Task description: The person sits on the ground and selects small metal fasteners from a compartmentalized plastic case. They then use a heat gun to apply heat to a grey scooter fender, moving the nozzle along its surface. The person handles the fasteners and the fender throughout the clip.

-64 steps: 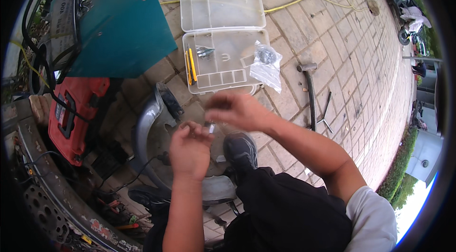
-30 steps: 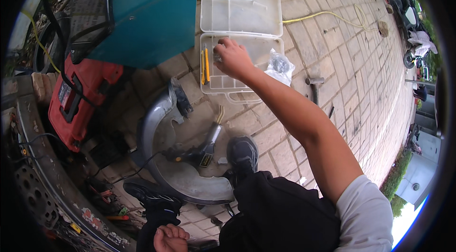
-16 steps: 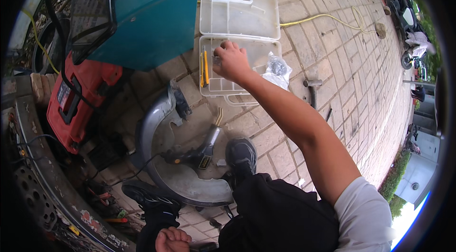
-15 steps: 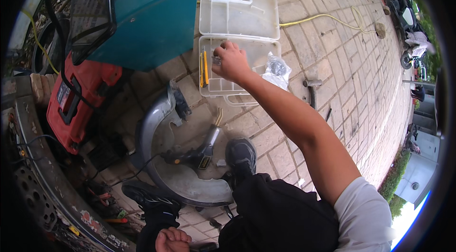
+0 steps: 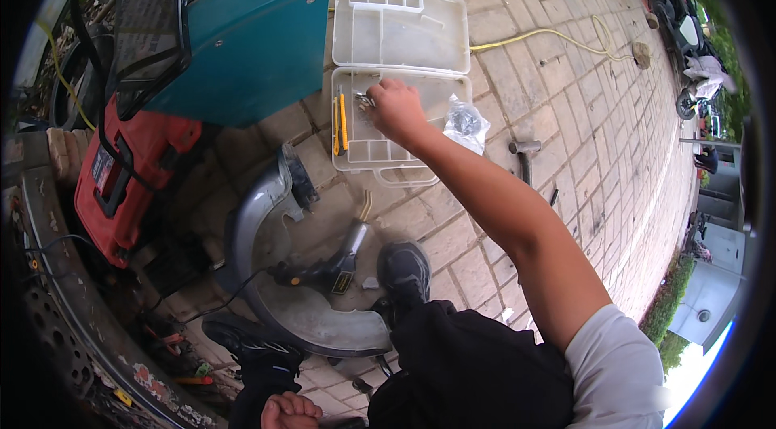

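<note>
My right hand is in the lower half of an open clear plastic organizer, fingers pinched on small metal pieces. Just left are yellow utility knives; to the right lies a plastic bag with a round item. My left hand is curled at the bottom edge by my leg; whatever it might hold is hidden. Below the organizer, a corded black-and-silver tool with bent metal prongs lies within a curved grey plastic part.
A teal machine and red case stand left, beside a worn metal edge. A hammer lies on the pavers under my arm's far side. A yellow cord runs behind. Parked scooters line the far right.
Both hands were raised over the grey part earlier. My right hand moved forward into the organizer and closed on small pieces there; my left hand dropped to the bottom edge.
</note>
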### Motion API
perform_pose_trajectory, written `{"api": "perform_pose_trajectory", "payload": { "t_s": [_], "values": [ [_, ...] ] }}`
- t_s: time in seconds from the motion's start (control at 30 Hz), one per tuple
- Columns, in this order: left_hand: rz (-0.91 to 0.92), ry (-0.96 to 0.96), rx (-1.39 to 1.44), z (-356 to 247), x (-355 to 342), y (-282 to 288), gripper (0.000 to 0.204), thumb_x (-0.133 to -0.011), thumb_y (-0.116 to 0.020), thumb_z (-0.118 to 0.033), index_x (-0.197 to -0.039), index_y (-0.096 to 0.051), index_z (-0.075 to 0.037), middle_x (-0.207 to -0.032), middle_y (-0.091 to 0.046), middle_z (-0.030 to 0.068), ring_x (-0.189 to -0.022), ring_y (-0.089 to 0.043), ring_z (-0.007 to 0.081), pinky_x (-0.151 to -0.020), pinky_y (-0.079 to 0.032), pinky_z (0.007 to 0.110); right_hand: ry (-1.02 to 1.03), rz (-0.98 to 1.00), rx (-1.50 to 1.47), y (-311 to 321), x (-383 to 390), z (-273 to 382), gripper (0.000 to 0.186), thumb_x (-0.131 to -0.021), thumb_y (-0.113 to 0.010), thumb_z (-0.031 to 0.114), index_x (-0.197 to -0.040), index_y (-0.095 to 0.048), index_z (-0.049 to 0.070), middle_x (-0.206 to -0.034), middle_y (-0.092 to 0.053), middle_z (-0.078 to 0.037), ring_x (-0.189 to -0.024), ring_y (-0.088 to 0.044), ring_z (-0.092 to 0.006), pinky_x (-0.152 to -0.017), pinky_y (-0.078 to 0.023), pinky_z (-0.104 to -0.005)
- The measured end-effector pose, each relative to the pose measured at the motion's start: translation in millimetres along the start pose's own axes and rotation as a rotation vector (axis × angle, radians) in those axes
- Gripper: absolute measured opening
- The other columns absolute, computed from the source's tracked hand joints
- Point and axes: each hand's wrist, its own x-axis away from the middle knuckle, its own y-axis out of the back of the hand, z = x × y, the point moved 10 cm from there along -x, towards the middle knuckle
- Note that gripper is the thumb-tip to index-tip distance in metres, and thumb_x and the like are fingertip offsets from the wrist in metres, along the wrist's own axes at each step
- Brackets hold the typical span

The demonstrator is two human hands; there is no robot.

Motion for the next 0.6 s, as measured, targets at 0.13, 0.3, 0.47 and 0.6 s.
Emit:
{"api": "perform_pose_trajectory", "payload": {
  "t_s": [0.13,0.3,0.47,0.6],
  "values": [
    [-0.002,-0.002,0.008,-1,1,-1,0.026,-0.095,-0.052,-0.026,-0.075,-0.044,-0.011,-0.078,-0.042,0.0037,-0.072,-0.038,0.0179,-0.068,-0.033,0.035,-0.037,-0.034,0.074,4,9,10,0.014,-0.078,-0.057,0.007,-0.092,-0.059,0.009,-0.09,-0.065,-0.009,-0.09,-0.062,-0.0279,-0.076,-0.042,-0.0442],
    [0.011,0.016,-0.014,2,-1,-2,0.026,-0.095,-0.053,-0.026,-0.075,-0.045,-0.011,-0.078,-0.042,0.0035,-0.072,-0.038,0.0179,-0.068,-0.033,0.034,-0.17,0.027,0.025,-5,11,7,0.013,-0.081,-0.054,0.008,-0.093,-0.059,0.009,-0.085,-0.068,-0.011,-0.083,-0.065,-0.0302,-0.071,-0.043,-0.0461],
    [-0.009,0.017,-0.02,4,1,3,0.028,-0.095,-0.053,-0.027,-0.075,-0.044,-0.011,-0.077,-0.042,0.003,-0.072,-0.038,0.0174,-0.068,-0.032,0.034,-0.3,-0.003,-0.15,1,14,-6,0.022,-0.078,-0.058,0.007,-0.099,-0.062,0.008,-0.09,-0.07,-0.012,-0.086,-0.067,-0.0312,-0.072,-0.049,-0.0442],
    [-0.008,0.024,0.008,5,-1,5,0.028,-0.096,-0.054,-0.028,-0.075,-0.044,-0.012,-0.076,-0.041,0.0024,-0.071,-0.038,0.0171,-0.068,-0.033,0.034,-0.37,0.005,-0.465,2,18,-27,0.034,-0.078,-0.059,0.007,-0.112,-0.064,0.004,-0.099,-0.07,-0.018,-0.092,-0.067,-0.0317,-0.079,-0.053,-0.04]
  ]
}}
